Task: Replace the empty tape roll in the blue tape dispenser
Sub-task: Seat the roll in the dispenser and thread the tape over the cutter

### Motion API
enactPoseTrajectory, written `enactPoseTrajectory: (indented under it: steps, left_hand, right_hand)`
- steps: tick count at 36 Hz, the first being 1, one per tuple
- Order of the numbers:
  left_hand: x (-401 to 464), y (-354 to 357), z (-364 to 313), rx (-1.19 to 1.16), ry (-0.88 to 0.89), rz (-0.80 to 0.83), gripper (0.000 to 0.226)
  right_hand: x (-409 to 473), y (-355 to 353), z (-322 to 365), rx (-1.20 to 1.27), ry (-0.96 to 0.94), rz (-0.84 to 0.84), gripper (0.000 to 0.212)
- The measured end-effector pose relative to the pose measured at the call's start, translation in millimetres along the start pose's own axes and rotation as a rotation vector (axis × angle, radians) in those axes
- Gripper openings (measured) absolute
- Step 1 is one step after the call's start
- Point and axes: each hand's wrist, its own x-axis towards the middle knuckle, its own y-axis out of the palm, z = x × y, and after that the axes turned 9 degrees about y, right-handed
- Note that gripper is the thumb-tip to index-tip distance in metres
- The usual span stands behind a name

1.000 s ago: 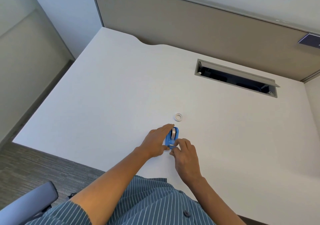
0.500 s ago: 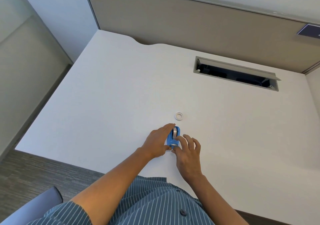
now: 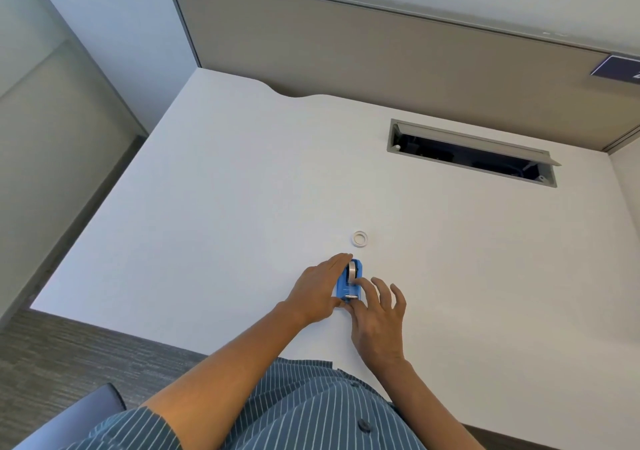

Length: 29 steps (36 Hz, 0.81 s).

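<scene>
While the left hand [image 3: 317, 288] cups the blue tape dispenser [image 3: 349, 285] along its nine o'clock side, fingers laid flat against the body and thumb curled at its near end, the right hand [image 3: 379, 314] comes in from four o'clock with fingers spread wide, closed on nothing. Its index fingertip touches the dispenser's top just beside the tape roll [image 3: 352, 271], which sits upright in the far half of the housing; the thumb rests by the metal cutter [image 3: 351, 298] at the near end. Whether the left hand truly clamps the dispenser or only steadies it against the white desk [image 3: 225, 207] cannot be told from this angle.

A small white ring, the empty tape core [image 3: 360, 239], lies flat on the desk at twelve o'clock from the dispenser, near it but apart. Farther off at two o'clock, a grey cable tray opening [image 3: 474, 153] is set into the desktop with its flap raised. A tan partition panel [image 3: 381, 58] stands along the desk's far edge. At six o'clock, a blue pinstriped shirt [image 3: 294, 411] fills the lower frame, and the corner of a blue-grey chair arm [image 3: 86, 411] shows at seven o'clock above grey carpet [image 3: 69, 352].
</scene>
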Motion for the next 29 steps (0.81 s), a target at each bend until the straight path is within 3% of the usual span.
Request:
enactPoseTrajectory:
  steps: [4, 16, 23, 29]
  left_hand:
    - [0.3, -0.1, 0.2, 0.004, 0.002, 0.003, 0.095]
    - [0.7, 0.0, 0.3, 0.004, -0.002, 0.005, 0.098]
    - [0.5, -0.9, -1.1, 0.009, -0.006, 0.010, 0.098]
    - [1.2, -0.9, -1.3, 0.014, 0.001, 0.005, 0.098]
  right_hand:
    - [-1.5, -0.1, -1.9, 0.055, 0.049, 0.037, 0.010]
    - [8.0, -2.4, -9.8, 0.125, 0.253, 0.132, 0.029]
    - [3.4, 4.8, -5.8, 0.269, 0.456, 0.223, 0.021]
    - [7.7, 6.7, -10.5, 0.310, 0.519, 0.260, 0.018]
